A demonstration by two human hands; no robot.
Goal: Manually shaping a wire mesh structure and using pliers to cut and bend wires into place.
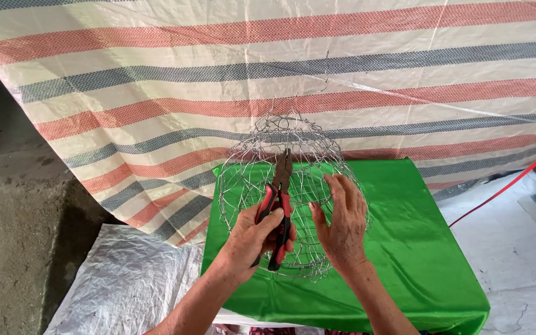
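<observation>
A rounded basket of woven wire mesh [250,162] stands on a table covered with bright green cloth [417,236]. My left hand [250,241] grips a pair of pliers with red and black handles [280,205], whose jaws point up into the mesh near the top of the basket. My right hand [342,224] rests against the right side of the wire basket, fingers hooked on the mesh and steadying it. Loose wire ends [324,74] stick up from the top of the basket.
A striped red, blue and cream tarpaulin [156,74] hangs behind the table. A white woven sheet [131,279] lies on the concrete floor [13,217] at the left. A red cord [510,183] runs across white sheeting at the right.
</observation>
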